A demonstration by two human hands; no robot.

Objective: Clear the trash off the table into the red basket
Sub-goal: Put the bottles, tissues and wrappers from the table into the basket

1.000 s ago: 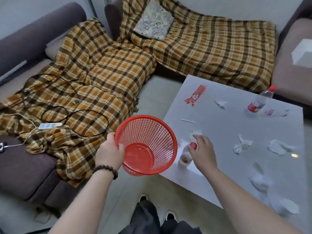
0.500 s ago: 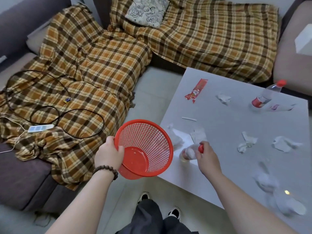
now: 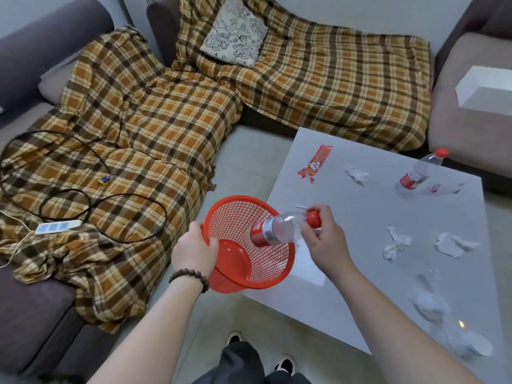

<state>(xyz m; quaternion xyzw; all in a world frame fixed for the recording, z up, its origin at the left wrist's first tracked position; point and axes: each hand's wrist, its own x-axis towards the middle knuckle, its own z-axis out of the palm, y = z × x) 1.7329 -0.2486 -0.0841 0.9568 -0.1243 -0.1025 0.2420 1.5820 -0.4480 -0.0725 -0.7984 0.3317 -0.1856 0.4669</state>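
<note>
Plaid blanket fills the upper left and centre of the frame, draped over the sofa; a floral cushion sits at top centre. A black cable loops across the blanket at left, with a white power strip beside it.

Grey table takes the right half of the frame. The red basket is in the centre, off the table's left edge, tilted so its mouth faces the camera. Your left hand is clamped on the basket's near-left rim, thumb inside; a bead bracelet circles that wrist.

Your right hand is closed around the neck of a clear plastic bottle with a red cap and red label. The bottle lies nearly level, its base over the basket's mouth, the cap end at your fingers.

On the table: a second bottle at upper right, standing; a red wrapper near the far-left corner; crumpled tissues scattered at right centre and lower right; a flat white sheet under your right wrist. A white box rests on the seat at far right.
</note>
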